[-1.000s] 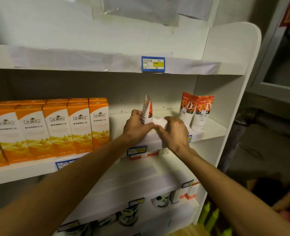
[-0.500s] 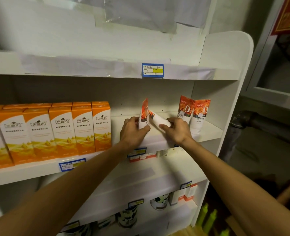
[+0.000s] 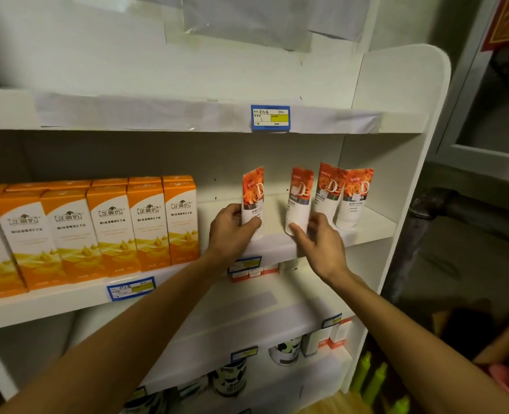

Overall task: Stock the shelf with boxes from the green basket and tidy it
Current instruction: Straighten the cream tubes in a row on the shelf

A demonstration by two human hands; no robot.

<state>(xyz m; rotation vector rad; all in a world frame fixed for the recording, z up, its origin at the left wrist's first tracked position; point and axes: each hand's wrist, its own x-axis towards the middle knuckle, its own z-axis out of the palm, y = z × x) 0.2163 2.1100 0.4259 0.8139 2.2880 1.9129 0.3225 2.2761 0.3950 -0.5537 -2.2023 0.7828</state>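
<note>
"DANZ" and a big "D" — on the tubes (image 3: 354, 198).

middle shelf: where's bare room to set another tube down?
Bare shelf shows in the gap between the orange boxes and the tube the left hand holds, and between that tube and the one the right hand holds. A strip runs right of the two standing tubes. Left part is packed with boxes.

Boxes (image 3: 98, 231) left of tubes (image 3: 342, 195) on shelf (image 3: 366, 231).
</note>
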